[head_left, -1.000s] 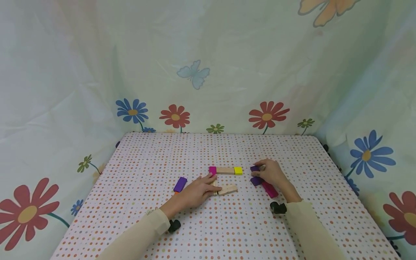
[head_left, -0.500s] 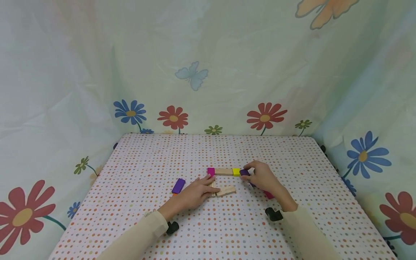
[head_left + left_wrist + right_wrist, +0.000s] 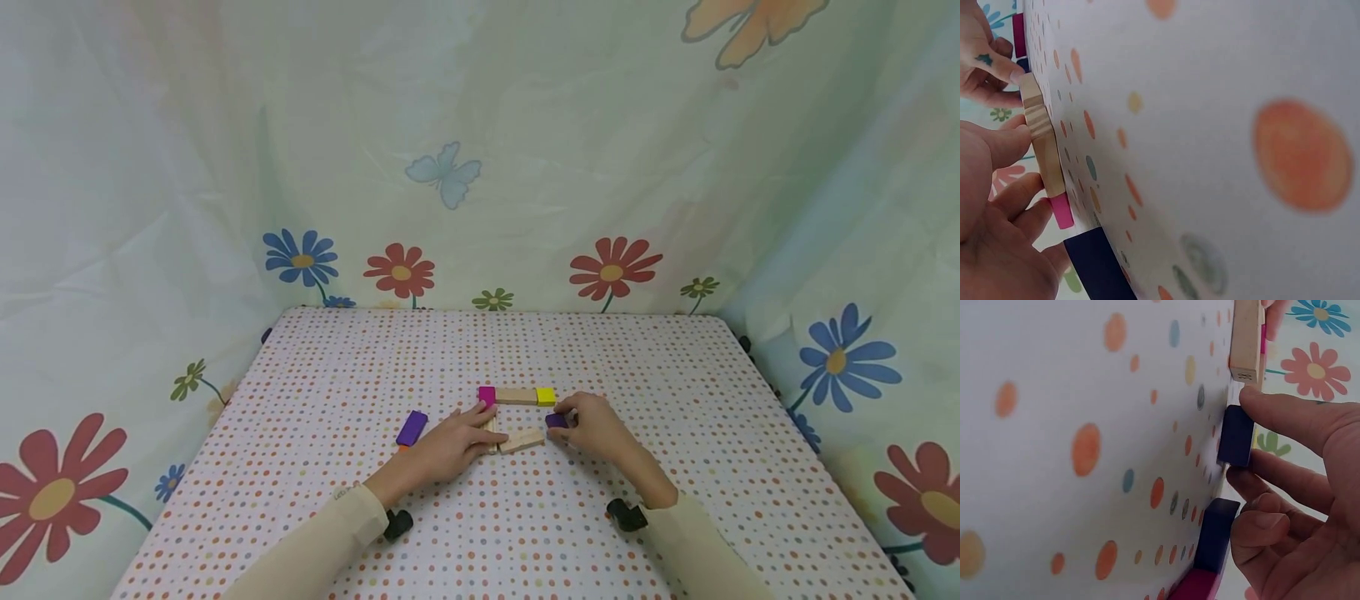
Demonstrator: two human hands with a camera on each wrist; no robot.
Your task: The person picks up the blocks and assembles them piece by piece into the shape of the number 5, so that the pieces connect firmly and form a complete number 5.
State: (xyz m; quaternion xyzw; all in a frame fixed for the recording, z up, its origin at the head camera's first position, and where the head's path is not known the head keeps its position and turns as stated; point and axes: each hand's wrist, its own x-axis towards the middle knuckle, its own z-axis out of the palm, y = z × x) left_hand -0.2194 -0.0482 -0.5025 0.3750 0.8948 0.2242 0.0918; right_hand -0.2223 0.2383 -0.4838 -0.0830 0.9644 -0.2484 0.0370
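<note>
My left hand [image 3: 444, 448] rests with outstretched fingers on a pink block [image 3: 487, 392] and a plain wooden block [image 3: 492, 427] running toward me from it. My right hand [image 3: 602, 429] pinches a dark purple block [image 3: 556, 421] between thumb and fingers, low over the tabletop. That block is close to the right end of a slanted wooden block [image 3: 522, 441]. Beyond, another wooden block [image 3: 516, 397] lies in line between the pink block and a yellow block [image 3: 546, 397]. A second dark block [image 3: 1215, 534] and a magenta block [image 3: 1196, 585] lie under my right hand, hidden in the head view.
Left of my left hand lies another purple block [image 3: 412, 428], with a bit of an orange block [image 3: 402, 447] showing beneath my wrist. The dotted table [image 3: 360, 358] ends at a flowered backdrop [image 3: 525, 192].
My right hand has carried the purple block leftward to beside the yellow block, then closer to me, near the slanted wooden block. My left hand stays in place.
</note>
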